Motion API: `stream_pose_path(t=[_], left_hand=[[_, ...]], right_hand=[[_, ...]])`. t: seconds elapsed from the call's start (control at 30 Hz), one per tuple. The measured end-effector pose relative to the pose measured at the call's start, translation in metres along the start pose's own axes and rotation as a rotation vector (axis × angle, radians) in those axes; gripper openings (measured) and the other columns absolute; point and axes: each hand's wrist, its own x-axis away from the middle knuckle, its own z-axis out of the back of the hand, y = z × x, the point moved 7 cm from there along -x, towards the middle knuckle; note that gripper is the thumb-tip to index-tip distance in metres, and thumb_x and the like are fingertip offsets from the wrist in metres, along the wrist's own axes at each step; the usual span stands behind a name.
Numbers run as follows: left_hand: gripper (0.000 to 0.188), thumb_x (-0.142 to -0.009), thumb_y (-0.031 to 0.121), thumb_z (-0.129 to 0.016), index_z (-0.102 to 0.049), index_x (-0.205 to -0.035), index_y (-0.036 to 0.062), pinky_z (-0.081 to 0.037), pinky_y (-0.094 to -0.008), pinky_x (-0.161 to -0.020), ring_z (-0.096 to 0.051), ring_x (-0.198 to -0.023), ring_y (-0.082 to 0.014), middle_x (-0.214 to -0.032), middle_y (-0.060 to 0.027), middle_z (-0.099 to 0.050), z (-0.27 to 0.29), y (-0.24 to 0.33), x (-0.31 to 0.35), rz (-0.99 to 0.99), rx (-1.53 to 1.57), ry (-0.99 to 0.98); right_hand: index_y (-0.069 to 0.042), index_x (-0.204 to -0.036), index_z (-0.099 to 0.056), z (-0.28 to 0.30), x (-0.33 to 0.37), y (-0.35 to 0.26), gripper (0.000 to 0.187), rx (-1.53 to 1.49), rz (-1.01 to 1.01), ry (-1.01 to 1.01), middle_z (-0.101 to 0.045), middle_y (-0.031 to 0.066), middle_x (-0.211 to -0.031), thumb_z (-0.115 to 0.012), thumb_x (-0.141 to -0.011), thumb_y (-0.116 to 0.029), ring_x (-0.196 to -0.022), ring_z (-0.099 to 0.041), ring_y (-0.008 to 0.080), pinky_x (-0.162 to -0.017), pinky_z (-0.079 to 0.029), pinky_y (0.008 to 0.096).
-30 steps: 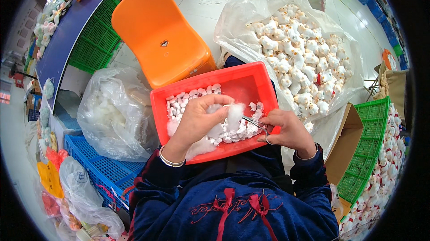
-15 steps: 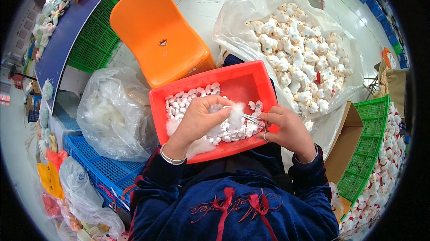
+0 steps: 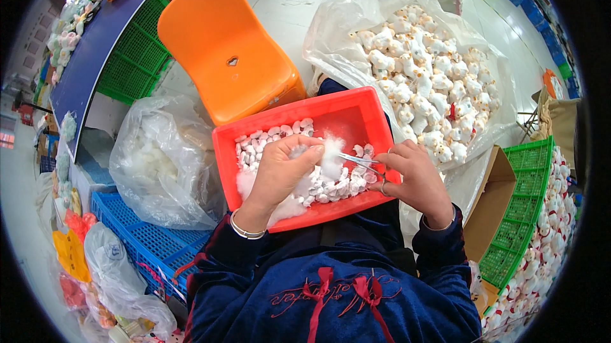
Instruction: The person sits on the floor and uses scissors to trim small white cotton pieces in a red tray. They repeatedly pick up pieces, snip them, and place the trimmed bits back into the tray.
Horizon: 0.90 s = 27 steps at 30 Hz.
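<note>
1. Left hand (image 3: 280, 171) was curled over the red tray (image 3: 356, 112), fingers closed round a tuft of white stuffing (image 3: 331, 155) and a small white piece, most of it hidden by the hand.
2. Right hand (image 3: 414, 177) was closed on metal scissors (image 3: 359, 163), fingers through the loops at the tray's right rim, blades pointing left toward the stuffing and seemingly touching it; whether the blades were parted, couldn't tell.
3. Tray sat on the person's lap, tilted a bit, with small white pieces (image 3: 337, 185) heaped along its near side and under the left hand; the far half was bare red.
4. More loose stuffing lay in the tray below the left wrist, near the bracelet (image 3: 245, 231).
5. Orange chair (image 3: 226, 50) stood just beyond the tray, seat empty, touching or almost touching the tray's far left corner.
6. Open clear bag of white plush toys (image 3: 420, 82) lay on the floor to the far right of the tray.
7. Another clear bag with white filling (image 3: 156, 161) sat left of the tray, resting on a blue crate (image 3: 137, 244).
8. Green crate (image 3: 525, 215) at right, beside a cardboard box (image 3: 487, 209), with more plush toys past it.
9. Green crates (image 3: 133, 56) sat under a dark blue table (image 3: 95, 37) at upper left.
</note>
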Motion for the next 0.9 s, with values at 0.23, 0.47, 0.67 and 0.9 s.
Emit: stream_pose_path(t=[0.23, 0.47, 0.67, 0.9], left_hand=[[0.014, -0.093, 0.010, -0.074, -0.075, -0.104, 0.0012, -0.049, -0.0205, -0.063, -0.061, -0.070, -0.0033, -0.087, 0.0005, -0.071, -0.011, -0.008, 0.000, 0.072, -0.071, -0.080], [0.020, -0.092, 0.008, -0.073, -0.074, -0.110, -0.0013, -0.052, -0.0207, -0.067, -0.064, -0.075, -0.0060, -0.092, -0.0023, -0.073, -0.011, -0.003, 0.002, 0.085, 0.010, -0.137], [0.023, -0.093, 0.006, -0.072, -0.073, -0.114, -0.0013, -0.049, -0.0205, -0.066, -0.060, -0.072, -0.0049, -0.087, -0.0011, -0.070, -0.006, 0.006, 0.004, 0.069, -0.023, -0.127], [0.022, -0.093, 0.007, -0.071, -0.074, -0.113, -0.0001, -0.047, -0.0199, -0.067, -0.059, -0.074, -0.0034, -0.086, 0.0015, -0.069, -0.008, 0.009, 0.005, 0.071, -0.008, -0.136]], right_hand=[[-0.009, -0.107, -0.073, -0.012, -0.003, -0.002, 0.037, -0.094, -0.003, -0.142, -0.068, 0.0080, -0.095, -0.081, -0.072, -0.017, -0.096, -0.063, 0.0286, -0.083, -0.045, 0.0420], [-0.007, -0.102, -0.075, -0.005, -0.003, -0.010, 0.032, -0.113, 0.138, -0.014, -0.069, 0.0098, -0.091, -0.082, -0.073, -0.020, -0.088, -0.065, 0.0309, -0.073, -0.048, 0.0405], [-0.008, -0.101, -0.075, -0.002, 0.006, -0.002, 0.031, -0.080, 0.054, -0.017, -0.068, 0.0098, -0.087, -0.083, -0.076, -0.023, -0.086, -0.064, 0.0299, -0.072, -0.047, 0.0419], [-0.006, -0.099, -0.075, -0.003, 0.008, -0.001, 0.029, -0.139, 0.019, -0.029, -0.068, 0.0118, -0.084, -0.082, -0.074, -0.020, -0.083, -0.065, 0.0313, -0.072, -0.050, 0.0429]])
